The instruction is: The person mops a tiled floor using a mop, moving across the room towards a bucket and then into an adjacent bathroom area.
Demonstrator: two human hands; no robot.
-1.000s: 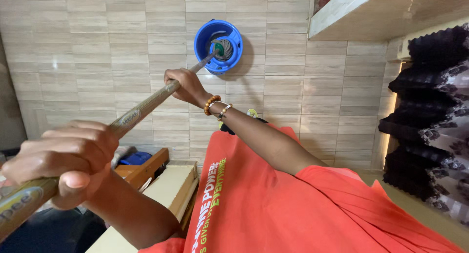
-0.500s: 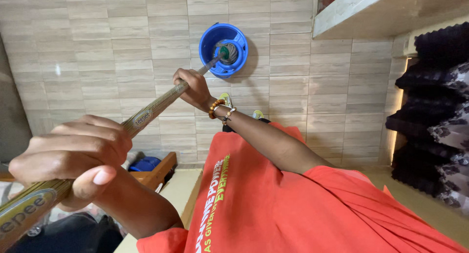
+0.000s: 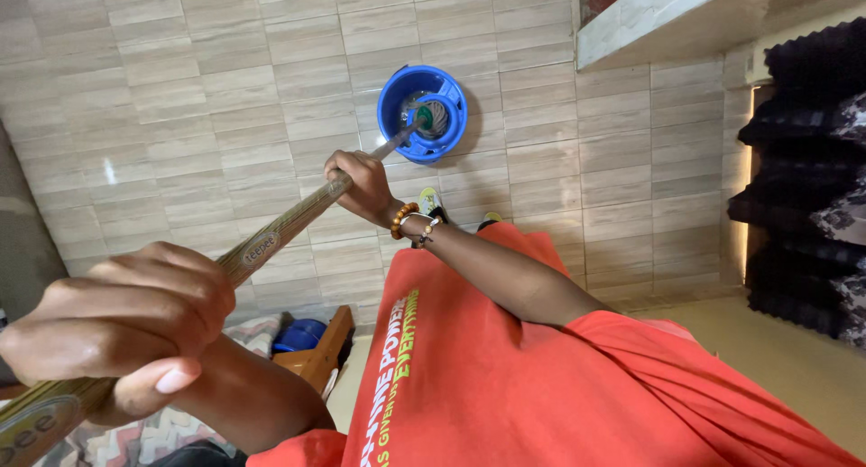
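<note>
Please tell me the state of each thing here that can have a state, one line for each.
Left hand: grip closed around the upper mop handle.
Right hand: grip closed lower on the handle.
Mop handle: held slanted.
Mop head: down inside the bucket.
Blue bucket: upright on the tiled floor, open.

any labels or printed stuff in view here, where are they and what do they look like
Oval label: on the mop handle between the two hands, pale with dark lettering.
Second label: near the handle's end, below the left hand, gold-rimmed oval, partly cut off.
Shirt print: down the red shirt's front, white and yellow-green lettering.
No packages, signs or screens.
</note>
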